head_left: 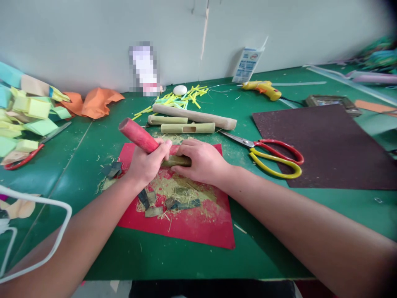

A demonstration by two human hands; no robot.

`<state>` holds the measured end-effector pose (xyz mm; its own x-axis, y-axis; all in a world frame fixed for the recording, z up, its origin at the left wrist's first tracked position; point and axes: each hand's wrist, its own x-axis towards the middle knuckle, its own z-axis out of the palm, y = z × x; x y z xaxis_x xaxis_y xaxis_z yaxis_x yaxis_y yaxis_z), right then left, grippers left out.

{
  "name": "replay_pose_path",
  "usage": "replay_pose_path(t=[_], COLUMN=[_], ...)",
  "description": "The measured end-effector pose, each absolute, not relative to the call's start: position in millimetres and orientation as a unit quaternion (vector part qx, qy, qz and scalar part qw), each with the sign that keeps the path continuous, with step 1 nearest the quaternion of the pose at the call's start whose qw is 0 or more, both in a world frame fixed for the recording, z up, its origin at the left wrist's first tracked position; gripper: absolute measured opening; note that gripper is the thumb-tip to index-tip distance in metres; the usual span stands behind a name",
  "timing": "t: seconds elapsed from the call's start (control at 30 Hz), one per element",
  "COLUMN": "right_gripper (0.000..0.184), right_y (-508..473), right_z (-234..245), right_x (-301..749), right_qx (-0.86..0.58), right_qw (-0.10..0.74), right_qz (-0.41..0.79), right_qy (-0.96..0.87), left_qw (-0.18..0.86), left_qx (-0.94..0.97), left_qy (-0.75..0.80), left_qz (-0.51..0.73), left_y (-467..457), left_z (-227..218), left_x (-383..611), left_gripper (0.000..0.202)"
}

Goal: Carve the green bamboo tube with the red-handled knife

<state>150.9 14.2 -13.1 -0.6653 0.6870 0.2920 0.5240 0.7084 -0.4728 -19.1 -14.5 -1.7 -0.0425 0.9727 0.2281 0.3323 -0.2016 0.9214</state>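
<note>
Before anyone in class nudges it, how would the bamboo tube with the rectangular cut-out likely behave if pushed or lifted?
The bamboo tube would probably roll if pushed sideways, since its body looks round. It is likely stiff, lying straight without sagging. Its cut-out may be a weak spot, as part of the wall is missing there.

At twelve o'clock on the green table (161,265), a white oval object (180,90) sits among yellow-green strips (194,100). A printed carton (247,65) leans against the pale wall (102,37) at one o'clock, with a yellow glue gun (263,89) at two. Scissors (252,145) with red and yellow handles lie at three, the handles partly over a dark brown board (328,149). Crumpled orange material (101,103) lies at ten, pastel paper pieces (34,108) and red-handled scissors (36,153) at nine, a white wire frame (46,200) at eight.
</note>
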Motion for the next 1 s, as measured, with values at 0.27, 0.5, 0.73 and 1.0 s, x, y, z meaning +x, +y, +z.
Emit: replay_pose_path(t=[0.27, 0.5, 0.73, 1.0], right_gripper=[0.021, 0.021, 0.026, 0.028], right_y=[15.3, 13.5, 18.0, 20.6], right_z=[-15.1, -10.3, -10.1, -10.6], right_x=[150.8, 153.3, 160.3, 164.5], right_qx=[-0.341, -0.339, -0.282, -0.265], right_qw=[0.233, 0.223, 0.225, 0.217], right_qz=[0.182, 0.154, 0.129, 0.135], right_qy=[-0.892, -0.901, -0.924, -0.930], left_qw=[0.339, 0.347, 0.318, 0.306], left_qx=[0.621, 0.620, 0.677, 0.684], left_qy=[0.523, 0.499, 0.423, 0.428], left_qz=[0.475, 0.497, 0.511, 0.505], left_y=[-14.3, -19.2, -26.6, -29.5], left_z=[-3.5, -3.6, 3.0, 7.2], left_x=[-19.7, -26.0, -39.5, -36.1], left_gripper=[0.040, 0.050, 0.040, 0.012])
